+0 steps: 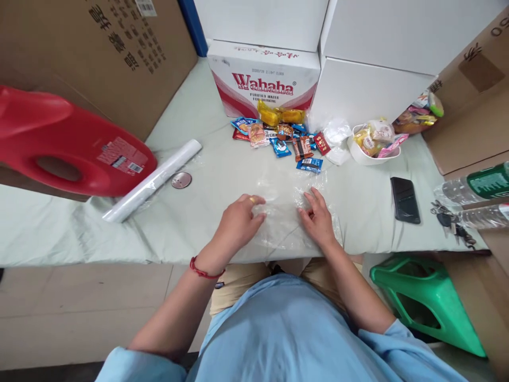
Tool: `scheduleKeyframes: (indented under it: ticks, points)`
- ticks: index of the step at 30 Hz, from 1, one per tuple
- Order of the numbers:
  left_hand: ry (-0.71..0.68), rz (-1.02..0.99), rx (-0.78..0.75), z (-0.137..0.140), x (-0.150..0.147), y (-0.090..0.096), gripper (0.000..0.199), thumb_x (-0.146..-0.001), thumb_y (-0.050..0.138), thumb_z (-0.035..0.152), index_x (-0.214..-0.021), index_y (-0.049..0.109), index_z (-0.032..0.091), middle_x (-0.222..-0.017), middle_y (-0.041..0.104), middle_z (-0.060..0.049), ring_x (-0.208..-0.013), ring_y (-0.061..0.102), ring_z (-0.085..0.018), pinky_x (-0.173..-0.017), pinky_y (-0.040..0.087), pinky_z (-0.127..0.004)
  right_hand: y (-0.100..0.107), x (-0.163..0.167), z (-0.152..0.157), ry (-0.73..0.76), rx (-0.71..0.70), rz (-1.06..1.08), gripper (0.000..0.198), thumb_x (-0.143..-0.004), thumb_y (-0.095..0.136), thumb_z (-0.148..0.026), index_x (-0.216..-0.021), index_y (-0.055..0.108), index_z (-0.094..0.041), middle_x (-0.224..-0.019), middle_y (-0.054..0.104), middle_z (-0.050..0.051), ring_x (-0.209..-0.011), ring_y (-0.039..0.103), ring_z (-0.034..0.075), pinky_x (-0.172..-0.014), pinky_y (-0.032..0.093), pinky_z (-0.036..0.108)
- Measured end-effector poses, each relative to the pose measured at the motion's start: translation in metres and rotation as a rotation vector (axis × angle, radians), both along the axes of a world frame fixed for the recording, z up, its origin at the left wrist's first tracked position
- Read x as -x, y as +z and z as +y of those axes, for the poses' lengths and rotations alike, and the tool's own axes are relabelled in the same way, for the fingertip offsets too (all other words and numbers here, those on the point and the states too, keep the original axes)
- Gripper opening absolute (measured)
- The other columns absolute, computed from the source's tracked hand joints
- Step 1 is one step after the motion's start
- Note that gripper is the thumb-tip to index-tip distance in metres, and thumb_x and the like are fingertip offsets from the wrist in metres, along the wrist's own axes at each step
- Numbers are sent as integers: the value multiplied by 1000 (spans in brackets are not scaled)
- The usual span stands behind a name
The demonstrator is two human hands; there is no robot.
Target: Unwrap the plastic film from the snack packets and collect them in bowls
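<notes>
A clear plastic bag or sheet lies thin and crumpled on the cloth-covered table in front of me. At its left edge is my left hand, thumb and index finger apart, nothing seen between them. My right hand rests over the right side of the plastic with its fingers spread; its fingertips appear to touch it. Just beyond lies a pile of small wrapped snacks, with yellow-wrapped cakes at the back. Crumpled white plastic sits to the right of the pile.
Left are a plastic-film roll, a round lid and a large red jug. A Wahaha carton stands behind. Right are a white snack bowl, a phone, keys, bottles and a green stool.
</notes>
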State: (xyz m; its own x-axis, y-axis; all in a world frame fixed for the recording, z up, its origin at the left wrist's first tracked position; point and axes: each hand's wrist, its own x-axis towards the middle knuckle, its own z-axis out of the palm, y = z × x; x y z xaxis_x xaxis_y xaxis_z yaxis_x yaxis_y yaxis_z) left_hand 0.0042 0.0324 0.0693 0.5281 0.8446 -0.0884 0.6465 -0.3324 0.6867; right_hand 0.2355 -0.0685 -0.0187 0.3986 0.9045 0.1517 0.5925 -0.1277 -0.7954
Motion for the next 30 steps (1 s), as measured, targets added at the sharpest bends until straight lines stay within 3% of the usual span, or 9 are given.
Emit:
scheduleKeyframes:
  ticks: [3,5,8,12,16,18,21,25,30]
  points:
    - [-41,44,62,-4,26,-26,28,-76,70,34,-100,80,23,-133,71,-12,-95,73,-27,-85,59,-40,-3,0,-2,-23,-33,29,42,-98,60,-38,-138,66,-26,-165,46,17,-71,67,15,-87,62,45]
    - [-32,-74,249,-7,47,-31,30,-74,75,42,-98,81,24,-139,70,-12,-84,71,-23,-69,58,-35,-4,0,-2,-32,-54,50,39,-98,59,-37,-134,67,-25,-161,50,17,-76,69,16,-86,63,44]
    - [210,-355,612,-2,69,-12,34,-72,80,48,-91,80,20,-118,78,-15,-56,53,-11,-45,40,-25,-4,0,-2,-26,-68,73,35,-98,59,-38,-129,69,-24,-158,53,16,-83,71,17,-84,63,41]
    - [522,-712,595,9,49,30,33,-63,88,36,-80,66,18,-95,76,-8,-59,56,-8,-46,36,-18,-2,1,-2,-17,-69,43,30,-99,57,-38,-121,71,-23,-155,56,16,-88,71,18,-82,62,41]
    - [229,-699,545,13,-18,36,24,-81,74,39,-92,65,20,-94,73,-5,-78,72,-17,-72,59,-31,0,4,-3,6,-61,6,27,-99,57,-37,-116,71,-22,-154,56,17,-87,71,20,-81,62,43]
    - [49,-513,358,13,-48,20,16,-89,65,35,-94,66,20,-91,72,-6,-84,73,-22,-83,61,-40,0,5,-3,17,-53,4,26,-99,58,-36,-115,71,-22,-155,55,18,-81,70,18,-81,62,44]
    - [-156,-173,-50,15,-66,-17,18,-87,64,22,-103,70,17,-124,71,-18,-120,68,-32,-109,51,-54,0,5,-3,24,-47,24,26,-99,58,-37,-116,71,-22,-155,54,18,-73,68,16,-78,63,43]
    - [-429,141,-199,23,-31,-60,64,-90,71,39,-149,56,22,-168,42,-21,-156,40,-38,-127,20,-70,0,5,-3,-16,-78,48,27,-98,58,-38,-116,70,-23,-151,57,17,-79,69,17,-74,62,39]
    - [-517,251,-318,37,30,-78,88,-94,62,67,-166,35,26,-174,29,-20,-162,29,-37,-129,4,-69,-4,-1,0,-98,-91,236,26,-95,62,-40,-112,70,-22,-150,59,16,-68,63,12,-71,62,36]
